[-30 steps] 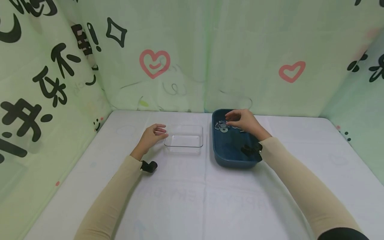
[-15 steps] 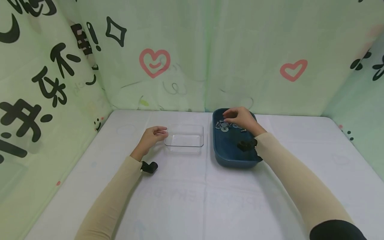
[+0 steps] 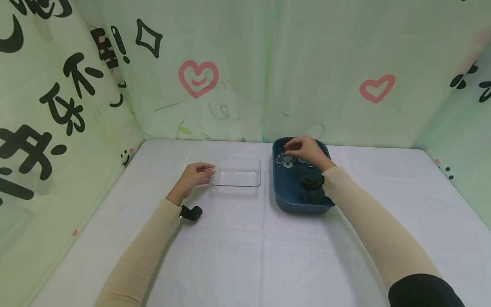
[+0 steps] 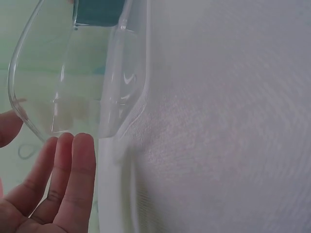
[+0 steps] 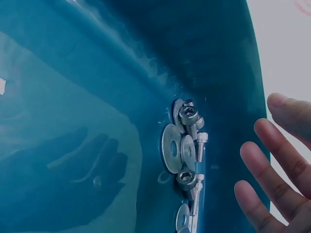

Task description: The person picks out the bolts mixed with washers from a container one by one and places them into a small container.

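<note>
A clear plastic box (image 3: pixel 235 172) sits on the white table. My left hand (image 3: pixel 197 176) is at its left end; in the left wrist view the fingertips (image 4: pixel 83 145) touch the end wall, fingers fairly straight, the thumb (image 4: pixel 8 127) beside the rim. Over the far part of a blue bin (image 3: pixel 299 208) hangs my right hand (image 3: pixel 307 151). Its fingers (image 5: pixel 262 167) are spread and loosely bent, with nothing seen between them. Below them on the bin's floor lie several socket-head bolts (image 5: pixel 188 115) and flat washers (image 5: pixel 171 148), heaped along one wall.
The bin stands right of the clear box, with a narrow strip of table (image 3: pixel 266 179) between them. A green printed curtain (image 3: pixel 299 64) rises behind the table's far edge, with more curtain at both sides.
My right hand has shifted slightly left over the bin, and its forearm has swung in the same way. The left hand and clear box stay nearly still.
</note>
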